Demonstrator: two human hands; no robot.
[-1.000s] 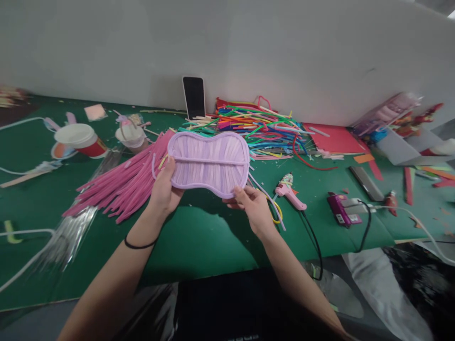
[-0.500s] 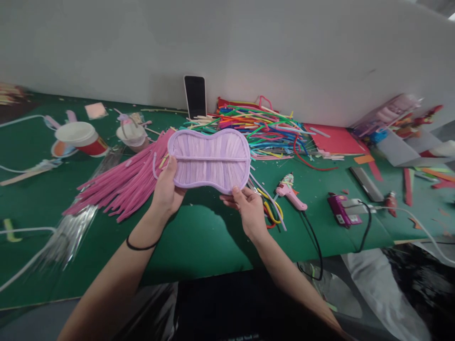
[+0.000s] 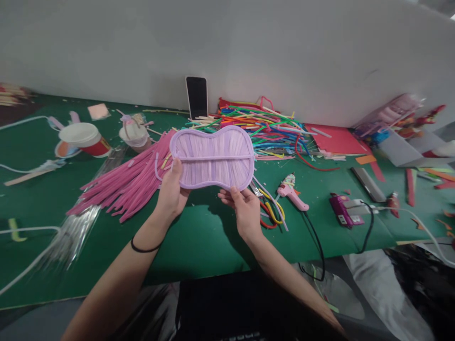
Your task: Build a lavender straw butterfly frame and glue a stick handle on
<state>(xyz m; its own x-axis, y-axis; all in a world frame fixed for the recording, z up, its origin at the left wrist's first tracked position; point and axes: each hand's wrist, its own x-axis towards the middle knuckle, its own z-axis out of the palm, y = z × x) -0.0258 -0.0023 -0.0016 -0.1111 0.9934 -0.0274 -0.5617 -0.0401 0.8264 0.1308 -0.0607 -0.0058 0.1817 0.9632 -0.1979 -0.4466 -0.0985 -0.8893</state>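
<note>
A lilac pipe-cleaner panel [image 3: 213,170], pinched in slightly at its middle, is held up over the table by both my hands. It has a thick purple rim, pale and darker strips inside, and a bar across its width. My left hand [image 3: 172,189] grips its lower left edge, thumb on the front. At the lower right edge, my right hand [image 3: 244,210] pinches it between thumb and fingers. Beside my right hand lie scissors [image 3: 273,212] with red and yellow handles and a loose lilac pipe cleaner [image 3: 279,215]. A bundle of pink pipe cleaners [image 3: 124,187] lies left of my left hand.
Behind the panel are a heap of coloured pipe cleaners [image 3: 266,121] and a phone [image 3: 197,97] leaning on the wall. A pink glue gun [image 3: 293,195] and a purple box [image 3: 343,210] lie to the right. Paper cups [image 3: 83,137] stand at left. Cables cross both sides.
The panel is turned slightly, its right end a little higher. My right hand has shifted slightly left along the lower edge, uncovering more of the scissors. The whole view has drifted a little.
</note>
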